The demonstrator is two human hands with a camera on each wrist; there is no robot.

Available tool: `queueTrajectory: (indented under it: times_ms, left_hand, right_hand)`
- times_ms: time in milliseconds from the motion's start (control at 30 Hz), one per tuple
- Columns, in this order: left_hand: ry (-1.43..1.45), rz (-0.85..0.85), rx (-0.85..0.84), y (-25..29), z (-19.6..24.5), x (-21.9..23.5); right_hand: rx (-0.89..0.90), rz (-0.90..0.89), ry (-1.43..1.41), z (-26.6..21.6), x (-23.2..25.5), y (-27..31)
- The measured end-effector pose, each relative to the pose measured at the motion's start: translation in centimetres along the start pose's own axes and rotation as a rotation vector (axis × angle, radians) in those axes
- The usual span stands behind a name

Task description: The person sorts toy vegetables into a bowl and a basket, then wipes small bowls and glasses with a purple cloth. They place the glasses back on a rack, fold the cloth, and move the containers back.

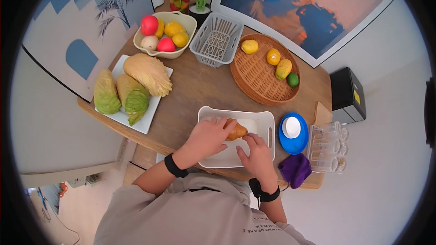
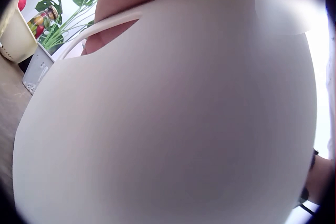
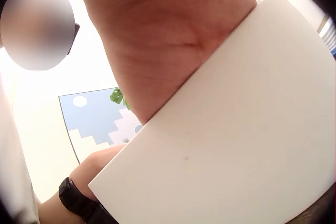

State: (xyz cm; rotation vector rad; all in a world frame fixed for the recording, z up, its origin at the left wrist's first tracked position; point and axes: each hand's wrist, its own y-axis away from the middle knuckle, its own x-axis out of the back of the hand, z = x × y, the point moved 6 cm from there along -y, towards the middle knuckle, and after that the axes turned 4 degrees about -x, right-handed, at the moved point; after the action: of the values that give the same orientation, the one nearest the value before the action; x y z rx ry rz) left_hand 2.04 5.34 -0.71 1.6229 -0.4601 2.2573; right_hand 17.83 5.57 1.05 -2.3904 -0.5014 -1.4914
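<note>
In the head view, a brownish-orange, tapered food item (image 1: 236, 130), perhaps a bread roll, is inside the white tray with handle slots (image 1: 213, 159). My left hand (image 1: 206, 137) holds its left end, fingers over the top and thumb lower down. At the pointed right end, the fingertips of my right hand (image 1: 258, 155) touch it, thumb held apart. The tray's outer wall (image 2: 163, 119) fills most of the left wrist view and hides my fingers. In the right wrist view the heel of my right hand (image 3: 168, 40) shows above the tray wall, fingers hidden.
Cabbages (image 1: 147, 73) lie on a white plate at left. Behind stand a cream basin (image 1: 188, 25) of produce, a grey basket (image 1: 217, 61) and a wicker tray (image 1: 247, 81) with fruit. To the right are a blue plate (image 1: 290, 149) with white bowl, purple cloth (image 1: 295, 171) and glasses (image 1: 329, 147).
</note>
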Motion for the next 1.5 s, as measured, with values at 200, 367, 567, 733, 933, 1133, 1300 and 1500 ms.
queueTrajectory:
  times_ms: [200,367,567,733,933,1133,1300,1500]
  left_hand:
    - [-0.030,-0.070,-0.020,-0.4,-0.2,-0.7]
    - [0.579,0.322,0.129,-0.3,-2.0,3.0]
    - [1.775,0.937,0.387,-2.1,-14.5,5.5]
    - [2.051,0.964,0.443,-2.4,-19.3,5.2]
    - [1.389,0.551,0.230,-1.0,-7.5,2.9]
    - [0.258,0.360,-0.016,-0.2,-1.1,2.0]
    - [0.305,0.342,0.016,-0.5,-1.8,2.0]
    - [0.355,0.353,0.038,-0.1,-1.9,2.3]
  right_hand:
    - [0.287,-0.038,-0.284,-1.5,-0.1,-0.5]
    - [0.158,0.293,-0.419,-0.3,1.6,0.1]
    - [0.196,0.285,-0.437,-0.2,1.6,0.5]
    - [0.226,0.242,-0.363,-0.9,1.2,0.6]
    - [0.249,0.229,-0.377,-1.1,1.6,0.5]
    - [0.248,0.275,-0.180,2.0,8.0,-2.9]
    - [-0.161,0.117,-0.178,13.5,10.7,-13.1]
    - [-0.142,0.120,0.194,25.5,7.5,-23.2]
